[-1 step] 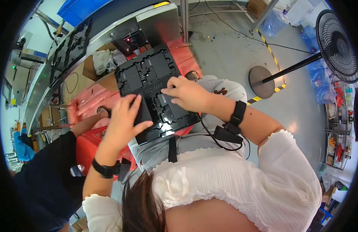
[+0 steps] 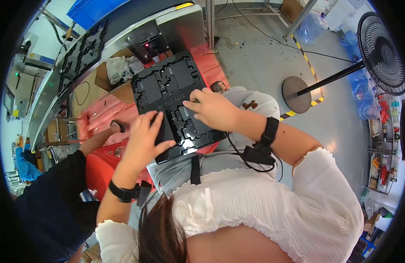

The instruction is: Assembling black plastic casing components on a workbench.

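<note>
A black moulded tray (image 2: 188, 151) with shaped recesses rests across my lap, tilted. Flat dark rectangular panels sit in it; one panel (image 2: 153, 89) lies at the far left and another panel (image 2: 181, 72) at the far right. My left hand (image 2: 143, 138) is on the near left part, fingers apart and thumb stretched out, over a smooth dark panel (image 2: 166, 130). At the near right, my right hand (image 2: 211, 107) has bent fingers close together at the edge of a further panel (image 2: 196, 119). Whatever lies between those fingertips is hidden.
A metal-edged conveyor bench (image 2: 123, 37) with another black tray (image 2: 84, 55) stands ahead left. At left, a person in dark clothing (image 2: 53, 206) sits near a red stool (image 2: 102, 171). A black fan (image 2: 380, 52) stands right. Pink wrap (image 2: 207, 65) lies beyond the tray.
My left hand has shifted slightly right over the panel. The right hand stays almost in place at the tray.
</note>
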`<state>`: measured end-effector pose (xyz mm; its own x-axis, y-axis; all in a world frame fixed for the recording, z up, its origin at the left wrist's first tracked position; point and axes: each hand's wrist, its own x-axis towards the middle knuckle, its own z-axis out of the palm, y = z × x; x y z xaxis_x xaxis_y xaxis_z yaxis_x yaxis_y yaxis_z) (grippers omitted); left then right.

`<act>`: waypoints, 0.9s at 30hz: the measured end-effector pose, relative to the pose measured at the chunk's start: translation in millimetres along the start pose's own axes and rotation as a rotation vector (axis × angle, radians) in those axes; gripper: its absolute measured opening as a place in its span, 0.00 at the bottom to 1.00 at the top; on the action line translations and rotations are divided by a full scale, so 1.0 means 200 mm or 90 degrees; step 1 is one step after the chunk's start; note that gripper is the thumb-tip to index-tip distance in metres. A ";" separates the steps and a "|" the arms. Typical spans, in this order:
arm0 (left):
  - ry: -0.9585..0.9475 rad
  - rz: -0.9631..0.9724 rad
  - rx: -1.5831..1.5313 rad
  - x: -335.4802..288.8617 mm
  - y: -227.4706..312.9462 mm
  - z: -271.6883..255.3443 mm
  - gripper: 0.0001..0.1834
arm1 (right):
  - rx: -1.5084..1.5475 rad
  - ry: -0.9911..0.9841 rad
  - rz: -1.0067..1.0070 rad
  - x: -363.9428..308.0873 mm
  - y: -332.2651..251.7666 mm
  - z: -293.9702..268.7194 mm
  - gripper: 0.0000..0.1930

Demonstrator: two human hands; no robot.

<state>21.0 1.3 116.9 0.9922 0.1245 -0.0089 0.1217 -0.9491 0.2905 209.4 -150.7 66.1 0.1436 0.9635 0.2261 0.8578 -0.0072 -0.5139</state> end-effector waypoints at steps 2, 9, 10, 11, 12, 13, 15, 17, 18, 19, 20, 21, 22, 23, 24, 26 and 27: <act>0.040 -0.014 -0.026 -0.07 0.01 0.11 0.36 | -0.171 -0.108 0.015 -0.09 -0.08 -0.01 0.27; 0.064 -0.072 0.086 -0.16 0.07 0.32 0.26 | -0.244 -0.183 -0.038 -0.36 -0.23 -0.04 0.28; 0.099 -0.051 0.094 -0.16 0.07 0.31 0.22 | -0.259 -0.144 -0.062 -0.38 -0.22 -0.04 0.28; 0.123 -0.060 0.092 -0.16 0.06 0.29 0.22 | -0.192 -0.125 -0.056 -0.40 -0.20 -0.04 0.25; 0.125 -0.039 -0.009 -0.15 0.03 0.25 0.20 | -0.123 -0.106 -0.052 -0.43 -0.18 -0.05 0.23; 0.102 -0.042 -0.109 -0.13 -0.01 0.20 0.18 | -0.125 -0.102 -0.058 -0.47 -0.15 -0.05 0.23; 0.225 -0.054 -0.065 -0.07 -0.11 0.11 0.14 | 0.043 -0.010 0.049 -0.57 -0.07 -0.08 0.19; 0.317 -0.109 -0.110 0.02 -0.23 0.00 0.13 | 0.074 0.036 0.197 -0.69 0.01 -0.09 0.18; 0.364 -0.157 -0.181 0.08 -0.29 -0.06 0.17 | 0.042 -0.034 0.292 -0.74 0.06 -0.09 0.18; 0.413 -0.197 -0.260 0.16 -0.34 -0.11 0.20 | -0.003 -0.127 0.422 -0.80 0.11 -0.09 0.19; 0.423 -0.188 -0.256 0.24 -0.39 -0.16 0.20 | 0.002 -0.092 0.383 -0.84 0.13 -0.07 0.19; 0.474 -0.296 -0.539 0.31 -0.43 -0.20 0.27 | -0.043 -0.120 0.400 -0.88 0.14 -0.05 0.21; 0.503 -0.385 -0.827 0.39 -0.48 -0.24 0.35 | -0.109 -0.180 0.458 -0.90 0.15 -0.03 0.23; 0.511 -0.384 -0.827 0.46 -0.52 -0.26 0.35 | -0.095 -0.134 0.415 -0.91 0.16 0.00 0.23; 0.484 -0.403 -0.965 0.53 -0.57 -0.28 0.41 | -0.120 -0.138 0.438 -0.90 0.15 0.05 0.26; 0.406 -0.411 -1.182 0.66 -0.65 -0.30 0.52 | -0.183 -0.107 0.460 -0.87 0.14 0.13 0.31; 0.393 -0.376 -1.196 0.72 -0.68 -0.29 0.52 | -0.186 -0.098 0.455 -0.85 0.17 0.14 0.31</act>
<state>146.7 164.4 132.3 0.6656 0.6784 -0.3111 -0.2153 0.5736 0.7903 200.3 -307.3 -12.1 0.6579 0.7244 -0.2060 0.6809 -0.6890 -0.2484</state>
